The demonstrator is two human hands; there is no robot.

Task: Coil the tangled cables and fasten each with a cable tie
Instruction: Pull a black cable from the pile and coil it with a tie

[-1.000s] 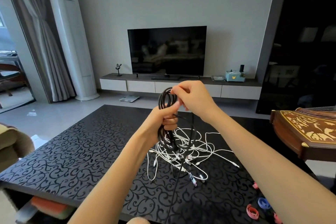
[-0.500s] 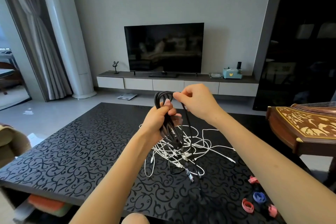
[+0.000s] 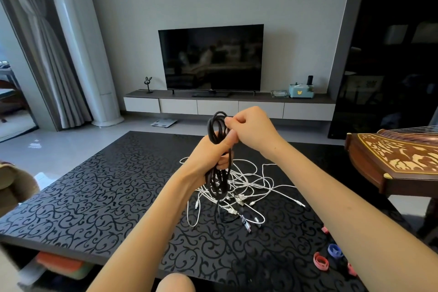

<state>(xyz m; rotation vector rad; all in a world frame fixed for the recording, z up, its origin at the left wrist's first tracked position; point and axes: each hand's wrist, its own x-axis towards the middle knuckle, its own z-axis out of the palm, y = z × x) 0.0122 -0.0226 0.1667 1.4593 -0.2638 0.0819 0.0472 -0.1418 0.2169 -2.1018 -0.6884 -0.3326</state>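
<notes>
- Right grip (image 3: 251,128) has come back in against the top of the black cable (image 3: 216,123). Half a second ago it stood a little off to the right with one strand drawn out. My reading: one more turn has been laid on.
- Cable ties (image 3: 321,261) are nearest: red and blue loops at the near right edge of the surface (image 3: 94,197), under the right forearm and well apart from the coil. The right side is the closer one for fetching a tie.
- White cables (image 3: 251,185) lie in a loose heap on the surface, directly below both hands, not yet coiled.
- The black tail drops from the coil's lower end into that heap. I cannot tell whether it is snagged among the white strands.
- Left grip (image 3: 211,156) has its fingers curled round the coil's middle with the thumb pressed across the strands, holding it clear of the surface. The coil's long axis is near upright, with loops showing above and below the fist.
- Right grip pinches a strand at the top loop, touching the left thumb.
- Judgement: the remaining slack lies straight down from the grips, so the next draw comes up from below.
- Television (image 3: 211,57) stands far off by the wall, out of play.
</notes>
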